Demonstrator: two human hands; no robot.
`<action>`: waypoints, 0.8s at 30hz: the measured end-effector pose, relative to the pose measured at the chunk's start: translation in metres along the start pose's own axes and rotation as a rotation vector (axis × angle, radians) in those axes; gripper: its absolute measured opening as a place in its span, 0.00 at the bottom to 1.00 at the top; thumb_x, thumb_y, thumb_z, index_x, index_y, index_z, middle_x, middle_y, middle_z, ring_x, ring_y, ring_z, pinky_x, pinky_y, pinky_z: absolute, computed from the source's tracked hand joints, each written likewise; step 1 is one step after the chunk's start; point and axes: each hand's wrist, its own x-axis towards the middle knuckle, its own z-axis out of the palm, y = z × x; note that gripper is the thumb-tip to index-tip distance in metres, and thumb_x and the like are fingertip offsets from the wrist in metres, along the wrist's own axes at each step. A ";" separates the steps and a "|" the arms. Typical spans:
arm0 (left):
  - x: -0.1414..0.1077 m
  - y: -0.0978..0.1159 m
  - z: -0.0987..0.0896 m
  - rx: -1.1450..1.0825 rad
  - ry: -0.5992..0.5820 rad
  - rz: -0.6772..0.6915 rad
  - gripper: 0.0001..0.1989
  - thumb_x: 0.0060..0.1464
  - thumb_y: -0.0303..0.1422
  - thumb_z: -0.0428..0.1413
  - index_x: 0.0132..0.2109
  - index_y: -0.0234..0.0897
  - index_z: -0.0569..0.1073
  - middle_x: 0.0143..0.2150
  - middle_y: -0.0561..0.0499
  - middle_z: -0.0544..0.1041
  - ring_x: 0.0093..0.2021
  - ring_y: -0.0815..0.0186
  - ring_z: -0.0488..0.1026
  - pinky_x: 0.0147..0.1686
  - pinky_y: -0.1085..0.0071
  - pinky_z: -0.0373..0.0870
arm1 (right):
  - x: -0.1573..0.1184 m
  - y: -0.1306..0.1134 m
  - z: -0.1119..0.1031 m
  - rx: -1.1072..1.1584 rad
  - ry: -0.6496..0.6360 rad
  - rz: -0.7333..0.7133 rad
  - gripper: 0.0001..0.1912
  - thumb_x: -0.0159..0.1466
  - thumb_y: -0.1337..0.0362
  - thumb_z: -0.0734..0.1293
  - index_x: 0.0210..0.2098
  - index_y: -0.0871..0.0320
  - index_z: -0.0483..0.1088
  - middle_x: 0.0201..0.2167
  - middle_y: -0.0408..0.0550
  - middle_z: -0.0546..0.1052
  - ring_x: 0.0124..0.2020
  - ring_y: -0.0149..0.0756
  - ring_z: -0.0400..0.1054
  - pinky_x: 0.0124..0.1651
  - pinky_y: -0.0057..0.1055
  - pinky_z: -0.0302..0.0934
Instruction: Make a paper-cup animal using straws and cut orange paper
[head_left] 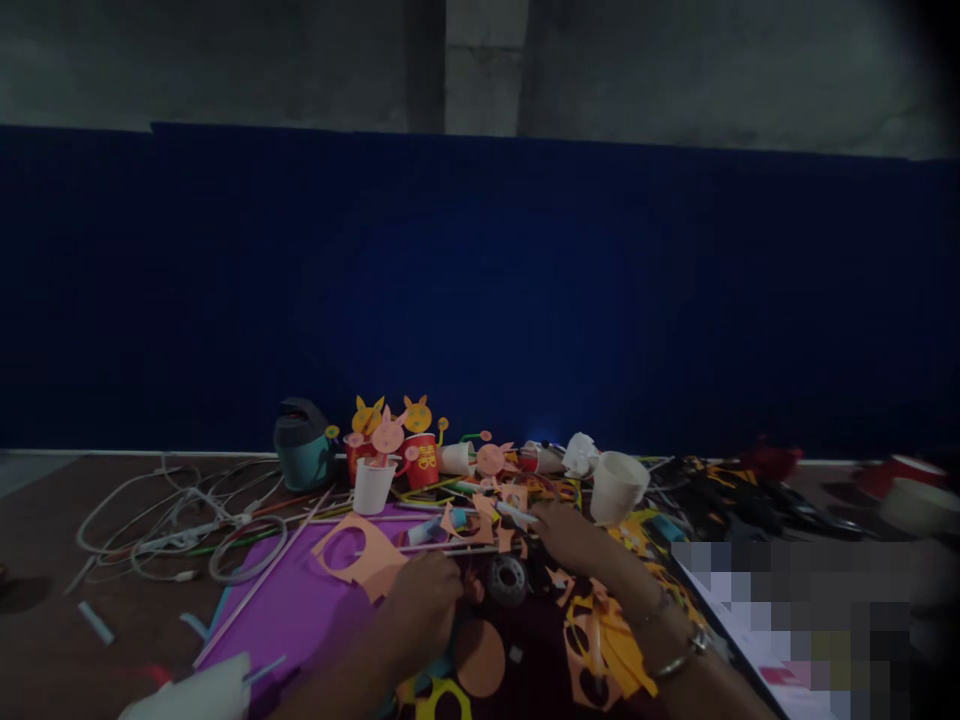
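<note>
My left hand (426, 605) is low over the middle of the table with its fingers curled; whether anything is in them is hidden. It overlaps a peach paper sheet (360, 558) with round holes cut in it, lying on purple paper (300, 610). Farther right, my right hand (559, 532) reaches across paper scraps, its fingertips closed on a slim white pen-like object (517, 513). Between the hands sits a dark tape roll (508, 579). A peach paper disc (480, 657) lies below it. Bracelets circle my right wrist.
White cables (172, 530) are coiled at left, beside a teal-and-grey device (302, 445). Paper cups with animal faces, one a white cup (373, 487), stand at the back. Another white cup (619, 487) is right of centre. A blue panel (480, 290) rises behind.
</note>
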 end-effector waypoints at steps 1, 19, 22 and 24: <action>0.000 0.000 -0.001 -0.005 -0.011 -0.007 0.11 0.53 0.23 0.49 0.34 0.40 0.74 0.32 0.50 0.75 0.36 0.62 0.69 0.36 0.66 0.62 | -0.001 -0.001 0.000 -0.016 -0.008 -0.011 0.13 0.63 0.72 0.57 0.38 0.64 0.73 0.38 0.59 0.78 0.40 0.43 0.71 0.43 0.33 0.57; 0.002 -0.004 -0.006 0.062 0.195 -0.272 0.27 0.51 0.22 0.47 0.59 0.40 0.65 0.61 0.44 0.64 0.59 0.53 0.59 0.56 0.53 0.57 | -0.001 -0.031 0.023 -0.138 0.068 -0.059 0.30 0.55 0.81 0.56 0.57 0.70 0.62 0.51 0.66 0.72 0.52 0.48 0.66 0.53 0.37 0.56; 0.001 -0.010 0.000 0.093 0.148 -0.317 0.30 0.49 0.21 0.47 0.60 0.37 0.63 0.60 0.44 0.66 0.58 0.54 0.61 0.57 0.54 0.56 | -0.004 -0.044 0.033 -0.116 0.043 -0.133 0.28 0.55 0.79 0.57 0.55 0.63 0.66 0.51 0.58 0.73 0.52 0.43 0.66 0.53 0.31 0.56; 0.000 -0.012 0.002 0.101 0.139 -0.359 0.29 0.48 0.21 0.47 0.59 0.36 0.65 0.58 0.44 0.68 0.57 0.55 0.63 0.57 0.54 0.55 | -0.005 -0.049 0.036 -0.105 0.031 -0.199 0.26 0.56 0.79 0.58 0.52 0.59 0.68 0.48 0.53 0.75 0.50 0.40 0.67 0.52 0.28 0.57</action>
